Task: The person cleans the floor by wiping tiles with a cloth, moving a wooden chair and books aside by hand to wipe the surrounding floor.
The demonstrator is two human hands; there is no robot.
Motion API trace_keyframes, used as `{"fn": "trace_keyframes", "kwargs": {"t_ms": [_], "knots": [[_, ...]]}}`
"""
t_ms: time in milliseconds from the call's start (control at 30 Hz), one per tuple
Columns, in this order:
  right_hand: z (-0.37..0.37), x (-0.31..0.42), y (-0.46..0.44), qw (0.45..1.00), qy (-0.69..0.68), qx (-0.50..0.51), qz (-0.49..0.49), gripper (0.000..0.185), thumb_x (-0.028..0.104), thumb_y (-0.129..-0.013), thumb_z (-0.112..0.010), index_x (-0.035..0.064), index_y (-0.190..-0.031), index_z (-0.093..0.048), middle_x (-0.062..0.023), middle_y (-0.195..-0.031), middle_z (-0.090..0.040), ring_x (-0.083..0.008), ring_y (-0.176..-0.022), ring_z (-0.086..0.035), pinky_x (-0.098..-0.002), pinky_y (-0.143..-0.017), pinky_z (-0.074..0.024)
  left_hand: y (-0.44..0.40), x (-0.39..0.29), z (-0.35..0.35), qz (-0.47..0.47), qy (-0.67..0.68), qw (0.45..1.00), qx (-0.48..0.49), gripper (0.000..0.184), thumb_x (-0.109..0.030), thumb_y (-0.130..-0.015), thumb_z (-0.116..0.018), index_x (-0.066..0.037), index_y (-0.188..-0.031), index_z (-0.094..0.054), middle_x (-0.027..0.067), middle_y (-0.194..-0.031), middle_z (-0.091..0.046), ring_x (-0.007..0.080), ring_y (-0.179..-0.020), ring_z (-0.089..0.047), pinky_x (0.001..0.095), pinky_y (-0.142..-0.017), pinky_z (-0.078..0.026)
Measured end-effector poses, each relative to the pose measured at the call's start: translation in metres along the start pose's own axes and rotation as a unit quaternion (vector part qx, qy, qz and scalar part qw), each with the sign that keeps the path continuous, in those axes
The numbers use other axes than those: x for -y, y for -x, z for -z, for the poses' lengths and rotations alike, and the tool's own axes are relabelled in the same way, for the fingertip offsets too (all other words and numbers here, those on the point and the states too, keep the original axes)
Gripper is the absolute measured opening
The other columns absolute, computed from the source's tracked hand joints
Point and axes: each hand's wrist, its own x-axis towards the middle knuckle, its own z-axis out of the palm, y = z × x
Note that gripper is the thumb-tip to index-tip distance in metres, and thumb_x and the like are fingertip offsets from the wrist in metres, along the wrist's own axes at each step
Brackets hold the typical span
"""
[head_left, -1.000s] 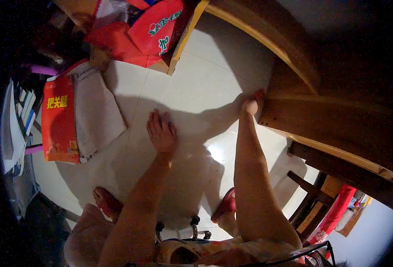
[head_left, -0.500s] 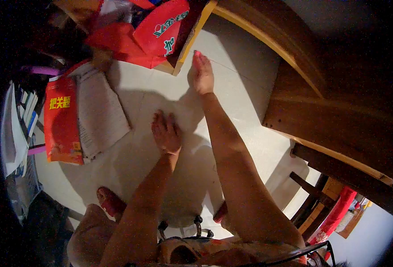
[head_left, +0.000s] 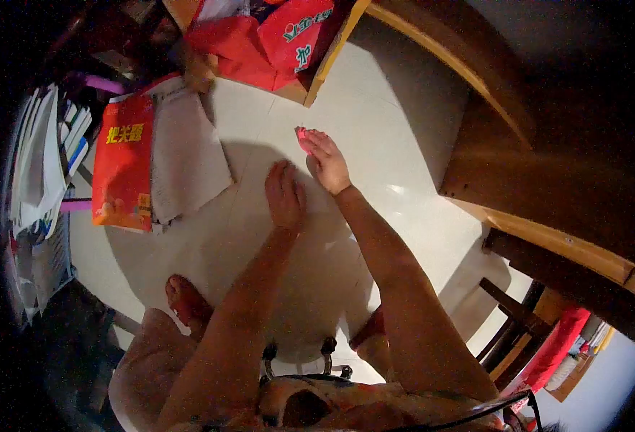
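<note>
My right hand (head_left: 327,164) is closed around a small pink object (head_left: 304,141), which sticks out past the fingertips just above the pale tiled floor (head_left: 404,173). Its kind cannot be made out. Close by on the left, my left hand (head_left: 286,200) is in shadow, palm down and fingers stretched out, with nothing visible in it. Whether that hand touches the floor is unclear.
A red-orange booklet (head_left: 122,165) and greyish papers (head_left: 188,151) lie on the floor at left, near stacked books (head_left: 40,158). A red bag (head_left: 260,50) stands ahead beside a wooden edge (head_left: 335,54). Wooden furniture (head_left: 547,194) fills the right side.
My right hand has drawn back from the wooden edge toward my left hand, and more of the pink object shows. The whole view has shifted slightly.
</note>
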Motion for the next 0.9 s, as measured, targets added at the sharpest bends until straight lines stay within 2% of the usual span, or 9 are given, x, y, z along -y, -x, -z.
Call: {"fn": "trace_keyframes", "kwargs": {"t_ms": [300, 433, 567, 667, 700, 767, 800, 867, 900], "knots": [[-0.018, 0.056, 0.105, 0.999, -0.038, 0.019, -0.006, 0.051, -0.010, -0.074, -0.059, 0.0088, -0.121, -0.062, -0.0084, -0.127, -0.059, -0.0299, -0.123, -0.052, -0.0404, -0.109, -0.0391, 0.088, 0.026, 0.047, 0.059, -0.130, 0.990, 0.012, 0.042, -0.016, -0.084, -0.053, -0.004, -0.124, -0.053, 0.0161, -0.135, -0.049, 0.0374, -0.126, -0.044, 0.0570, -0.108, -0.027], [-0.009, 0.079, 0.137, 1.000, -0.003, 0.012, -0.003, 0.045, 0.006, -0.080, -0.061, 0.0127, -0.125, -0.060, -0.0064, -0.129, -0.059, -0.0259, -0.124, -0.053, -0.0412, -0.111, -0.0363, 0.126, 0.019, 0.080, 0.077, -0.161, 0.982, 0.067, 0.043, -0.013, -0.083, -0.057, -0.005, -0.126, -0.053, 0.0163, -0.140, -0.046, 0.0354, -0.133, -0.039, 0.0566, -0.110, -0.025], [0.030, 0.077, 0.156, 0.973, -0.055, -0.175, -0.139, 0.033, 0.006, -0.087, -0.054, 0.0083, -0.119, -0.062, -0.0139, -0.128, -0.059, -0.0316, -0.117, -0.055, -0.0393, -0.104, -0.0409, 0.128, 0.009, 0.084, 0.005, -0.189, 0.980, 0.063, 0.044, -0.016, -0.084, -0.058, -0.006, -0.127, -0.053, 0.0165, -0.143, -0.043, 0.0348, -0.135, -0.037, 0.0560, -0.112, -0.025], [0.065, 0.033, 0.196, 0.913, -0.061, -0.294, -0.275, 0.040, 0.022, -0.097, -0.043, 0.0050, -0.132, -0.054, -0.0174, -0.137, -0.052, -0.0350, -0.131, -0.045, -0.0437, -0.112, -0.0312, 0.126, 0.010, 0.086, 0.004, -0.205, 0.977, 0.065, 0.044, -0.017, -0.085, -0.057, -0.006, -0.128, -0.053, 0.0164, -0.144, -0.042, 0.0350, -0.135, -0.037, 0.0555, -0.111, -0.026], [0.088, 0.027, 0.208, 0.911, -0.024, -0.316, -0.264, 0.047, 0.014, -0.089, -0.047, 0.0029, -0.134, -0.053, -0.0167, -0.140, -0.049, -0.0304, -0.131, -0.046, -0.0412, -0.111, -0.0334, 0.126, 0.011, 0.085, 0.002, -0.210, 0.975, 0.068, 0.044, -0.017, -0.086, -0.057, -0.006, -0.128, -0.053, 0.0164, -0.144, -0.042, 0.0354, -0.135, -0.038, 0.0552, -0.111, -0.027], [0.108, 0.005, 0.226, 0.872, -0.056, -0.402, -0.273, 0.046, 0.013, -0.089, -0.048, 0.0007, -0.133, -0.052, -0.0176, -0.138, -0.050, -0.0310, -0.129, -0.047, -0.0403, -0.111, -0.0338, 0.123, 0.012, 0.084, -0.006, -0.209, 0.976, 0.066, 0.043, -0.018, -0.086, -0.056, -0.006, -0.127, -0.053, 0.0165, -0.144, -0.042, 0.0357, -0.135, -0.038, 0.0544, -0.111, -0.028], [0.122, -0.009, 0.240, 0.876, 0.039, -0.372, -0.303, 0.047, 0.005, -0.086, -0.048, -0.0002, -0.133, -0.052, -0.0180, -0.139, -0.049, -0.0315, -0.129, -0.046, -0.0401, -0.112, -0.0337, 0.124, 0.010, 0.084, -0.010, -0.205, 0.977, 0.062, 0.043, -0.018, -0.086, -0.057, -0.006, -0.127, -0.053, 0.0166, -0.144, -0.042, 0.0358, -0.134, -0.038, 0.0538, -0.111, -0.029], [0.125, -0.033, 0.256, 0.858, 0.097, -0.373, -0.341, 0.044, 0.007, -0.090, -0.050, 0.0019, -0.134, -0.052, -0.0173, -0.137, -0.050, -0.0330, -0.128, -0.046, -0.0406, -0.112, -0.0332, 0.125, 0.011, 0.083, -0.014, -0.199, 0.978, 0.055, 0.043, -0.019, -0.086, -0.057, -0.007, -0.126, -0.054, 0.0169, -0.144, -0.042, 0.0361, -0.134, -0.039, 0.0531, -0.111, -0.030], [0.121, -0.035, 0.245, 0.822, -0.084, -0.441, -0.351, 0.049, 0.007, -0.088, -0.050, 0.0036, -0.137, -0.049, -0.0185, -0.137, -0.049, -0.0335, -0.130, -0.043, -0.0411, -0.112, -0.0333, 0.127, 0.013, 0.081, -0.014, -0.198, 0.979, 0.051, 0.043, -0.019, -0.085, -0.057, -0.007, -0.126, -0.054, 0.0171, -0.144, -0.042, 0.0364, -0.134, -0.039, 0.0529, -0.111, -0.030]]}}
